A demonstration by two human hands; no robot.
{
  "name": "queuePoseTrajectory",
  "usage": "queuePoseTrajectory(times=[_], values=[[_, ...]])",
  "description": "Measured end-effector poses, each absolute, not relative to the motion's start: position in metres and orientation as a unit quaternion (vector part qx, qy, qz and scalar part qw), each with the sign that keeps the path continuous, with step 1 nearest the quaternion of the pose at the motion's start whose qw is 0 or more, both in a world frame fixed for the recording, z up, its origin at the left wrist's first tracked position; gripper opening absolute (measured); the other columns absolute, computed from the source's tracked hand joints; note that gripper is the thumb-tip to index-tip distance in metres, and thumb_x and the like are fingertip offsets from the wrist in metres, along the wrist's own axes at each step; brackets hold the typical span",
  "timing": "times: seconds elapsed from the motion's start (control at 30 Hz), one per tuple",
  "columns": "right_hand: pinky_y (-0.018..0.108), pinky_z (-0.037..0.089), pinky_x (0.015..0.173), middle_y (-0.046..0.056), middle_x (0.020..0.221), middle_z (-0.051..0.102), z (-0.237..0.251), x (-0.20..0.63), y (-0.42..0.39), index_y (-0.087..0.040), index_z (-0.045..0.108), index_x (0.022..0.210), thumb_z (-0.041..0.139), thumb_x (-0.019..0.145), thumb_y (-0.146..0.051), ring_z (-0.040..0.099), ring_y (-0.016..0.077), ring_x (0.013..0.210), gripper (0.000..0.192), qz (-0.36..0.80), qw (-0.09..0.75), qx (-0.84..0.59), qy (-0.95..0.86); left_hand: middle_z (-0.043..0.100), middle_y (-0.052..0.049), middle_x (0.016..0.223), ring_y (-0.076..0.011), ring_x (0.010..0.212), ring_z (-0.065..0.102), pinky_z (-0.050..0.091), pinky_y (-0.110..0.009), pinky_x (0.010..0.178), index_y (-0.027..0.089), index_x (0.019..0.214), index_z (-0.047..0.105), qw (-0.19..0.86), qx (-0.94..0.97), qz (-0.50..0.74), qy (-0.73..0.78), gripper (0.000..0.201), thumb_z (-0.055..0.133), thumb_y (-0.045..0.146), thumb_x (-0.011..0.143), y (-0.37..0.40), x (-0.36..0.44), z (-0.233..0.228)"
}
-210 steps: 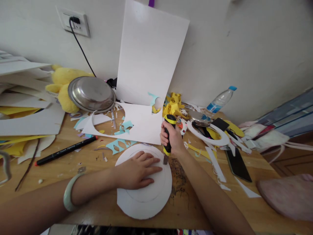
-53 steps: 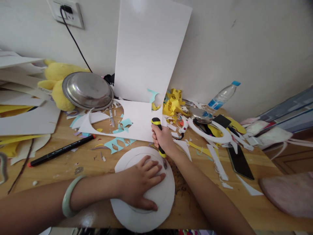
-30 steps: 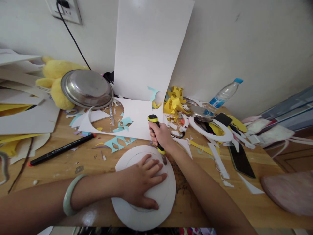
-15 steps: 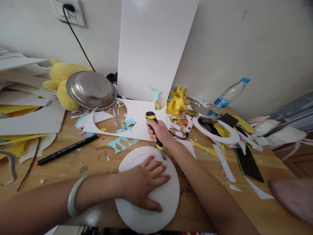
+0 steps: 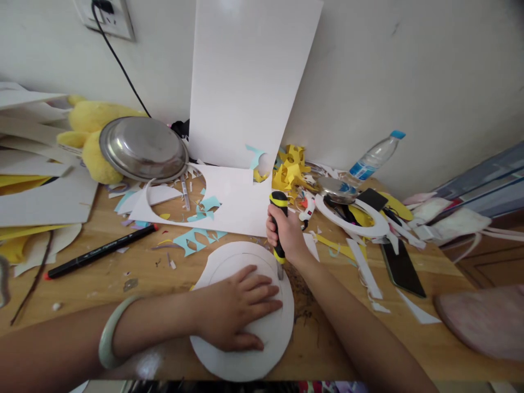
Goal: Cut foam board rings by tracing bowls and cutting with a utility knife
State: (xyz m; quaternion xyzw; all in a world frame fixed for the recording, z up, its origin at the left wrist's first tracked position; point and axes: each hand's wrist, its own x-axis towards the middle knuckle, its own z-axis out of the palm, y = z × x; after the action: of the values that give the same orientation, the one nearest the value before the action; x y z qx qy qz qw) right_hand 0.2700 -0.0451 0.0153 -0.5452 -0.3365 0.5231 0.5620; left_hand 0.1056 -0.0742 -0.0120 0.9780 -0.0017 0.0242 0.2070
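Our left hand (image 5: 235, 312) lies flat, fingers spread, on the white disc (image 5: 244, 314), apparently pinning it to the table (image 5: 102, 273) so it can't turn or slide under the blade. It grasps nothing, just presses.

Our right hand (image 5: 286, 234) is clenched in a fist around the knife (image 5: 279, 229), thumb side up. That grip probably gives downward force for cutting thick board.

Knife long axis runs near vertical: black-and-yellow butt up and slightly away from us, blade tip down on the disc's right side, at the pencilled inner circle, just beside our left fingertips (image 5: 274, 284). Whether the tip is through the board we cannot tell.

The disc sits at the near table edge, centre. A marker (image 5: 100, 252), a steel bowl (image 5: 143, 148) and offcuts lie behind, well apart.
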Motion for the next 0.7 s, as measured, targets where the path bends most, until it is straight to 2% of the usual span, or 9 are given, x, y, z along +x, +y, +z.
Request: queuePoseTrajectory(times=[0.07, 0.23, 0.57, 0.7], values=[[0.016, 0.024, 0.027, -0.011, 0.043, 0.037, 0.015, 0.267, -0.042, -0.021, 0.037, 0.068, 0.056, 0.071, -0.041, 0.030, 0.0031, 0.029, 0.028, 0.530, 0.544, -0.545, -0.356, 0.042, -0.015, 0.135, -0.0284, 0.127, 0.030, 0.010, -0.051, 0.108, 0.014, 0.135, 0.035, 0.207, 0.978, 0.024, -0.013, 0.063, 0.042, 0.051, 0.084, -0.074, 0.107, -0.014], [0.016, 0.024, 0.026, -0.010, 0.044, 0.037, 0.012, 0.263, -0.035, -0.020, 0.039, 0.066, 0.054, 0.073, -0.041, 0.031, 0.0032, 0.029, 0.026, 0.534, 0.504, -0.552, -0.396, 0.042, -0.014, 0.136, -0.0290, 0.127, 0.030, 0.009, -0.050, 0.107, 0.015, 0.135, 0.035, 0.204, 0.979, 0.019, -0.023, 0.067, 0.045, 0.055, 0.082, -0.070, 0.108, -0.014], [0.017, 0.024, 0.026, -0.010, 0.042, 0.036, 0.014, 0.261, -0.023, -0.019, 0.040, 0.066, 0.052, 0.074, -0.038, 0.030, 0.0036, 0.028, 0.023, 0.540, 0.504, -0.542, -0.401, 0.042, -0.015, 0.135, -0.0308, 0.126, 0.030, 0.009, -0.052, 0.105, 0.014, 0.134, 0.036, 0.202, 0.979, 0.023, -0.031, 0.066, 0.046, 0.053, 0.082, -0.069, 0.109, -0.017], [0.016, 0.022, 0.027, -0.010, 0.043, 0.037, 0.017, 0.257, -0.019, -0.019, 0.040, 0.067, 0.052, 0.075, -0.036, 0.029, 0.0031, 0.028, 0.022, 0.579, 0.455, -0.529, -0.422, 0.043, -0.015, 0.134, -0.0303, 0.126, 0.031, 0.009, -0.052, 0.105, 0.014, 0.134, 0.037, 0.202, 0.979, 0.027, -0.031, 0.064, 0.045, 0.051, 0.082, -0.070, 0.109, -0.017]])
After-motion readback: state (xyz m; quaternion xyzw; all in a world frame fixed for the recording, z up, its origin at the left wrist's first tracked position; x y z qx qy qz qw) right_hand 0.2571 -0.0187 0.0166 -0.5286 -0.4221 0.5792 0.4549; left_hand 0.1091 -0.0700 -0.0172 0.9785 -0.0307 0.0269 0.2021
